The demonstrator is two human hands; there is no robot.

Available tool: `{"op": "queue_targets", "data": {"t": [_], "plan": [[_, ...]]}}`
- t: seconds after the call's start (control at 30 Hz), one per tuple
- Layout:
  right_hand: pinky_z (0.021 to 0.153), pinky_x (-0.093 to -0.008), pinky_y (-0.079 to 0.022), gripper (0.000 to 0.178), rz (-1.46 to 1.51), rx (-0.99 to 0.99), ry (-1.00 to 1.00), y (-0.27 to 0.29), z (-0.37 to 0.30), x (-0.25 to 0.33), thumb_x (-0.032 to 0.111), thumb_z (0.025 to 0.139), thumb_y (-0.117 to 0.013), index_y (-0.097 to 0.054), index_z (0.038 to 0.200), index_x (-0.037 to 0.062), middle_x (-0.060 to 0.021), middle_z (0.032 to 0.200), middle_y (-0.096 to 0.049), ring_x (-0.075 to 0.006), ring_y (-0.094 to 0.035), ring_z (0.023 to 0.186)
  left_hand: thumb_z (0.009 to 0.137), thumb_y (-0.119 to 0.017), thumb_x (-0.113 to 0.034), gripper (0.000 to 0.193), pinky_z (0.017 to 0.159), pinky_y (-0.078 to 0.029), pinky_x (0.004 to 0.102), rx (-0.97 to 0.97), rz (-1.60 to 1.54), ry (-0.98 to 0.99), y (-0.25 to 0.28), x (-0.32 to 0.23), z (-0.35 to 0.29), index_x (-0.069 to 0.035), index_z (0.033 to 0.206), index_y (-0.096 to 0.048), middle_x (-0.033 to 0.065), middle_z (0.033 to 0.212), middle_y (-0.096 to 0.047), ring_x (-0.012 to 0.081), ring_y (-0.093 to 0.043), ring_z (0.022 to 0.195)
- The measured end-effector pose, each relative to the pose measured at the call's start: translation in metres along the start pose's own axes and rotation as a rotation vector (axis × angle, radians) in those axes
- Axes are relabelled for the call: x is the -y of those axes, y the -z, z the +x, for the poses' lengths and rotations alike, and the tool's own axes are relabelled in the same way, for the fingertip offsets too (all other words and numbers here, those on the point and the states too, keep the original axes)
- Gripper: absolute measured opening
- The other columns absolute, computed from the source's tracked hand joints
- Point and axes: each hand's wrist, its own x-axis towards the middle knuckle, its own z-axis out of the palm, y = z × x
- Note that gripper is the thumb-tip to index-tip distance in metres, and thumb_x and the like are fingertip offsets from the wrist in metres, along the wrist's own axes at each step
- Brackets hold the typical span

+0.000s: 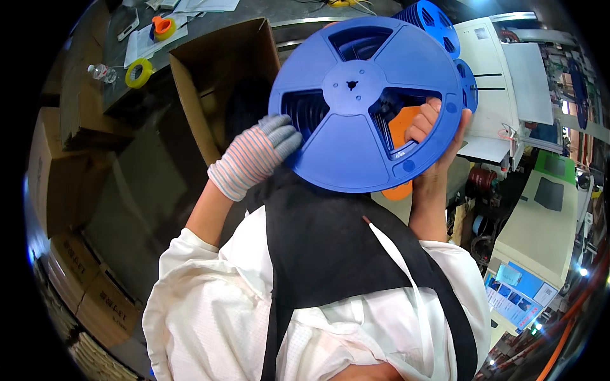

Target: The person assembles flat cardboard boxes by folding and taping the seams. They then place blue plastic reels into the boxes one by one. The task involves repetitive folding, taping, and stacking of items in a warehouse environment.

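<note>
A large blue plastic reel [352, 152] is held up in front of my chest, its flat face toward me. Three wide windows break up that face, and dark wound material shows through them. My left hand [257, 152], in a striped glove with grey fingertips, has its fingers bent over the reel's left rim. Bare, my right hand [427, 120] grips the right rim, with fingers curled through a window. Beyond the reel at the upper right are more blue reels [432, 25]. Something flat and orange [400, 127] shows partly behind it.
An open cardboard box [190, 101] stands just left of the reel. On the dark table [254, 32] lie yellow tape [138, 73], an orange tape roll [163, 28] and papers. A plastic bottle [101, 73] is at its edge. Cartons [108, 305] stack at left; pale machines [534, 222] stand right.
</note>
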Motion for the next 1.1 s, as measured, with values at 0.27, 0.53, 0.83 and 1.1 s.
{"op": "queue_targets", "data": {"t": [0.27,0.53,0.83,1.1], "plan": [[0.078,-0.0331,-0.051,0.033,-0.478,-0.478,0.081,0.01,0.007,-0.002,0.033,0.095,-0.059,-0.054,0.111,0.0047,-0.0049,0.088,-0.06,-0.0187,-0.059,0.08,0.09,-0.055,0.001,0.028,0.087,-0.05,0.0309,-0.292,-1.115,0.672,-0.026,-0.036,-0.058,-0.003,0.117,-0.059,0.0098,0.105,-0.068,0.0206,-0.066,0.096],[0.078,-0.0348,-0.049,0.027,-0.397,-0.568,0.172,0.038,-0.025,0.015,0.028,0.096,-0.057,-0.056,0.105,0.0025,-0.0061,0.083,-0.059,-0.0183,-0.058,0.076,0.087,-0.07,-0.019,0.038,0.092,-0.053,0.045,-0.724,-1.829,0.967,-0.013,-0.032,-0.087,-0.001,0.117,-0.057,0.0132,0.104,-0.065,0.032,-0.065,0.101],[0.072,-0.0314,-0.05,0.031,-0.433,-0.636,0.139,0.042,-0.023,-0.004,0.03,0.098,-0.053,-0.055,0.108,0.001,-0.0049,0.081,-0.058,-0.0157,-0.056,0.072,0.093,-0.061,-0.016,0.031,0.089,-0.055,0.0401,-0.75,-1.724,1.075,-0.003,-0.013,-0.101,-0.001,0.119,-0.055,0.0139,0.105,-0.065,0.0278,-0.066,0.099],[0.056,-0.0258,-0.038,0.03,-0.386,-0.578,0.105,0.044,-0.018,-0.014,0.036,0.099,-0.05,-0.055,0.096,0.0066,0.0,0.066,-0.046,-0.0106,-0.042,0.057,0.095,-0.051,-0.013,0.021,0.074,-0.052,0.04,-0.314,-0.334,1.245,-0.049,0.052,-0.128,0.0,0.11,-0.058,0.0184,0.091,-0.067,0.0307,-0.066,0.085]]}}
